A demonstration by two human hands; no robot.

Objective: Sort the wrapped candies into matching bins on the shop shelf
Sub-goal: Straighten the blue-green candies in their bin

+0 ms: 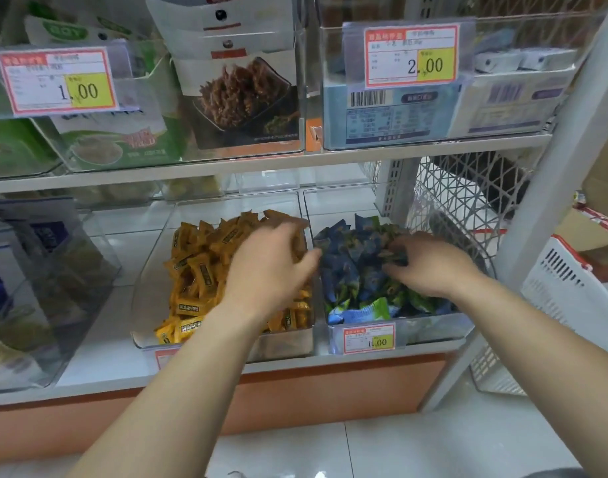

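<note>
Two bare forearms (178, 391) reach in from below, one to each clear bin on the lower shelf. The left hand (271, 270) lies palm down over the yellow-wrapped candies (192, 263). Its fingers dip into the far right corner of that heap, and the back of the hand hides whether they hold anything. The right hand (433, 267) sits on the blue-and-green candies (347, 270), with its fingers (395, 257) curled round a few wrappers at the top of the pile.

This looks like the hunt for strays. Just left of the right fingertips, and just right of the left ones, the two heaps almost meet across the shared bin walls (314, 305), so a mixed piece is most likely there. It would be best to pinch one wrapper by its crimped end rather than scoop. Lift it clear of the wall and check the colour before dropping it. The heaped candies under each palm will slide easily, so the hands should press lightly.
</note>
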